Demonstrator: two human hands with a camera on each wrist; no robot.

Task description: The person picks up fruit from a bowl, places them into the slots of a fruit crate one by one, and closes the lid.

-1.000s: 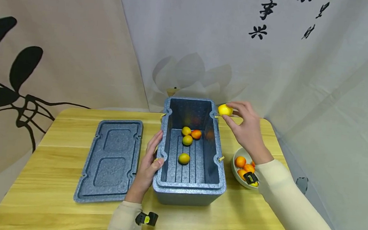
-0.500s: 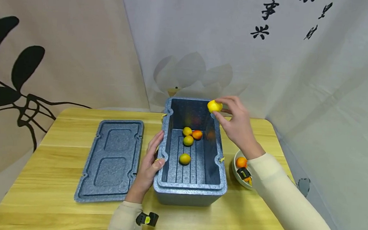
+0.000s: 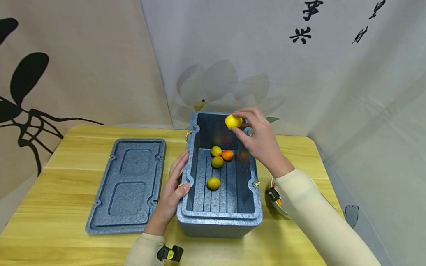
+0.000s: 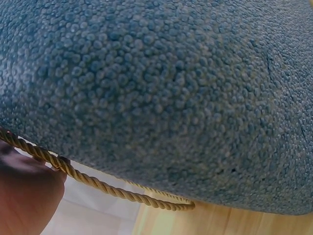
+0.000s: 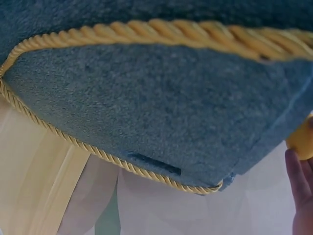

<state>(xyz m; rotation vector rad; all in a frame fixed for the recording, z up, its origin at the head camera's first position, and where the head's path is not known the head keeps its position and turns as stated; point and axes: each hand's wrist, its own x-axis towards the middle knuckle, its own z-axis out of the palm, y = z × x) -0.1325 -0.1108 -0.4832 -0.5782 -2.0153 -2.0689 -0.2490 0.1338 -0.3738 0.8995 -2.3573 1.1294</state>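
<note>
head view shows the right hand (image 3: 258, 140) pinching a yellow fruit (image 3: 233, 121) between thumb and fingertips, held over the far right corner of the open grey foam box (image 3: 218, 222). the left hand (image 3: 172, 188) rests against the box's left wall, fingers nearly straight along the side and thumb hooked over the rim. compared with a second ago, the right hand has carried the fruit leftward from beyond the box's right edge to above its opening; the left hand has stayed put. four fruits (image 3: 218, 162) lie on the ribbed box floor. the box's lid (image 3: 127, 184) lies flat on the wooden table (image 3: 62, 221) to the left. a white bowl (image 3: 279, 210) of fruit sits right of the box, mostly hidden by the right sleeve.
</note>
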